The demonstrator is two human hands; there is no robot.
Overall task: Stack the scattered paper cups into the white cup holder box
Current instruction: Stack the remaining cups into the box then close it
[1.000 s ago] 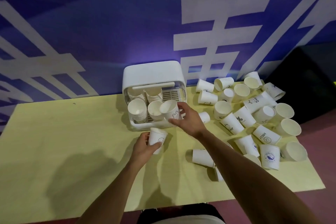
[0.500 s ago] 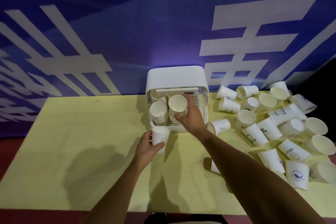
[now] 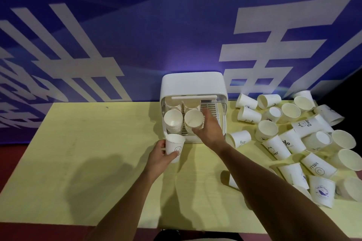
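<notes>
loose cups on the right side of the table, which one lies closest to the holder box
The cup lying on its side just right of the white holder box, beside the right hand's wrist; the other loose cups lie farther right.

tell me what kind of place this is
Probably an event or exhibition stand, not a home: a big blue banner with white characters behind a plain yellow table, and printed paper cups.

Pale yellow table (image 3: 82,162) spreads under and left of hands. Blue backdrop (image 3: 137,35) with large white characters stands beyond hands, behind table. Dark red floor (image 3: 11,154) strip shows far left of hands.
</notes>
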